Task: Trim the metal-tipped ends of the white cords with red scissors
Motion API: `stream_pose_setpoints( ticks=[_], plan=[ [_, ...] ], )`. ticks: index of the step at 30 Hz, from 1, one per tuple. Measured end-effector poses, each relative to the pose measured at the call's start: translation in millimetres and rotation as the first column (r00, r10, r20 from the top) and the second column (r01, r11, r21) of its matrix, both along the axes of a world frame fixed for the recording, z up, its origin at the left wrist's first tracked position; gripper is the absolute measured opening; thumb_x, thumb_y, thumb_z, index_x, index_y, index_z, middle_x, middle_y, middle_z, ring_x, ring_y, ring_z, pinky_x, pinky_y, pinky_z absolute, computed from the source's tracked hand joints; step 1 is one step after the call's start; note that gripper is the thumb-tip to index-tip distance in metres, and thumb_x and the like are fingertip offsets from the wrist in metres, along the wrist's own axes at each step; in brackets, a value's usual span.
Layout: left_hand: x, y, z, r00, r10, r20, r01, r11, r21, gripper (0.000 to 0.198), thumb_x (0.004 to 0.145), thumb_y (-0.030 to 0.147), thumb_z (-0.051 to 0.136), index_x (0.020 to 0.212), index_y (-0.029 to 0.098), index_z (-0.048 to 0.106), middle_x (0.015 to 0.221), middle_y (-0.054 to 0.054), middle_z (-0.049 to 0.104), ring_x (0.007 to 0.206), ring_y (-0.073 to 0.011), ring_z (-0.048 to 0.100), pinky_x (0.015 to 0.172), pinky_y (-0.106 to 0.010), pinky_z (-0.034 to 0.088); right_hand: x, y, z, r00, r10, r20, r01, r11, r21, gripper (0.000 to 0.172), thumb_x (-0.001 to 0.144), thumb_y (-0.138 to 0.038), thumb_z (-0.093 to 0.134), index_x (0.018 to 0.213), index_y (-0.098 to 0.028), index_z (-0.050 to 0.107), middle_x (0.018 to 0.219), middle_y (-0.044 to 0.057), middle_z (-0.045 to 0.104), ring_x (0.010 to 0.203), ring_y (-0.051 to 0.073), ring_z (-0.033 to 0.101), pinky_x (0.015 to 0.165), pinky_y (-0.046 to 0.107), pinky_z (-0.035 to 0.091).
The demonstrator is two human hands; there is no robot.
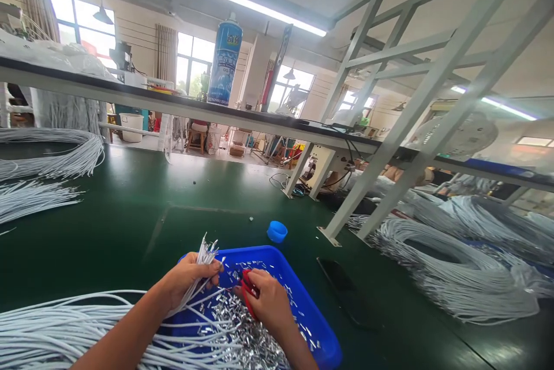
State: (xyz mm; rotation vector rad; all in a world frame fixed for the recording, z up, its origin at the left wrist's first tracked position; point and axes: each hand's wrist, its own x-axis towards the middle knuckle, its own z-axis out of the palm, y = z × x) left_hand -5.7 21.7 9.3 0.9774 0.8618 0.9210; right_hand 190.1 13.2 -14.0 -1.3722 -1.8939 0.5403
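My left hand [194, 277] is closed round a bunch of thin white cables [206, 253], whose stripped or tipped ends stick up above the thumb. In my right hand [270, 303] is a red-handled hand tool [249, 292], like pliers or cutters; its jaws are too small to make out. Both hands are over a blue plastic tray [318, 324] holding a heap of small silvery metal pieces [242, 324]. A long bundle of white cables [78, 324] runs under my left forearm and across the tray's near left side.
A blue bottle cap [277, 231] lies behind the tray, and a dark phone [341, 289] to its right. Coiled cables [454, 266] lie at right, more cables [52, 153] at far left. A metal frame [381, 179] rises at right. A spray can [225, 61] stands on the shelf.
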Motion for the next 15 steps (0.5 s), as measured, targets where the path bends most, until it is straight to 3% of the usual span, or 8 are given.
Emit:
stream_pose_setpoints(
  ticks=[2,5,7,8,10,12,14,15],
  plan=[
    [-1,-1,1.5,1.000,-0.001,-0.021,0.002,1.000,0.003,0.028,0.059,0.034,0.076,0.055,0.010,0.064,0.051,-0.002,0.058,0.047,-0.0083,0.046,0.048,-0.020,0.033,-3,1,5.0,0.973,-0.021,-0.231,-0.014,0.989,-0.149,0.031,0.067,-0.048,0.064,0.060,-0.018,0.061,0.059,0.001,0.053,0.056,0.014,0.045,0.053,0.024,0.032],
    [-1,-3,1.2,0.998,-0.053,-0.023,0.054,0.998,0.038,0.028,0.059,0.035,0.075,0.054,0.010,0.063,0.051,-0.002,0.057,0.047,-0.0090,0.045,0.048,-0.021,0.032,-18,1,5.0,0.782,-0.057,-0.620,-0.209,0.914,-0.348,0.041,0.066,-0.054,0.063,0.079,-0.015,0.066,0.058,0.000,0.052,0.050,0.011,0.042,0.049,0.023,0.032],
    [0,-3,-2.6,0.997,-0.075,-0.017,0.076,0.995,0.070,0.027,0.061,0.034,0.074,0.055,0.011,0.062,0.051,-0.001,0.056,0.047,-0.0092,0.045,0.049,-0.022,0.031,-29,0,1.9,0.687,-0.082,-0.722,-0.275,0.890,-0.363,0.043,0.064,-0.053,0.066,0.079,-0.014,0.065,0.056,-0.001,0.051,0.049,0.010,0.042,0.049,0.023,0.032],
    [1,-2,-5.4,0.997,-0.077,-0.022,0.079,0.994,0.079,0.026,0.061,0.033,0.073,0.056,0.011,0.061,0.051,-0.001,0.055,0.047,-0.0093,0.044,0.049,-0.022,0.031,-32,0,0.3,0.686,-0.076,-0.724,-0.268,0.898,-0.349,0.040,0.064,-0.052,0.066,0.077,-0.014,0.064,0.055,-0.001,0.051,0.049,0.010,0.042,0.049,0.023,0.033],
    [3,0,-11.5,0.996,-0.048,-0.072,0.055,0.993,0.101,0.022,0.062,0.029,0.071,0.055,0.012,0.059,0.049,0.001,0.053,0.046,-0.0089,0.042,0.048,-0.023,0.029,-35,-3,-2.0,0.765,-0.021,-0.643,-0.186,0.950,-0.252,0.032,0.068,-0.047,0.064,0.070,-0.014,0.063,0.056,0.000,0.052,0.052,0.012,0.044,0.052,0.024,0.036],
    [5,1,-15.8,0.988,0.006,-0.152,0.015,0.991,0.133,0.023,0.061,0.027,0.070,0.051,0.013,0.054,0.046,0.004,0.048,0.044,-0.0080,0.037,0.046,-0.023,0.026,-35,-6,-2.9,0.870,0.019,-0.493,-0.049,0.998,-0.049,0.027,0.071,-0.042,0.060,0.060,-0.016,0.060,0.059,0.003,0.054,0.059,0.015,0.047,0.058,0.028,0.038],
    [7,2,-16.3,0.977,0.037,-0.210,-0.003,0.987,0.159,0.025,0.060,0.027,0.069,0.049,0.014,0.051,0.046,0.005,0.045,0.044,-0.0075,0.035,0.046,-0.023,0.025,-36,-8,-3.4,0.918,-0.008,-0.396,0.056,0.992,0.110,0.026,0.071,-0.038,0.059,0.055,-0.018,0.056,0.062,0.004,0.055,0.065,0.017,0.047,0.063,0.030,0.039],
    [7,2,-15.3,0.976,0.034,-0.214,0.001,0.987,0.160,0.025,0.061,0.028,0.068,0.049,0.015,0.051,0.046,0.004,0.046,0.044,-0.0077,0.036,0.047,-0.023,0.025,-37,-9,-3.9,0.912,-0.032,-0.409,0.082,0.991,0.104,0.025,0.072,-0.037,0.058,0.055,-0.018,0.055,0.061,0.004,0.054,0.064,0.017,0.047,0.062,0.030,0.039]
  ],
)
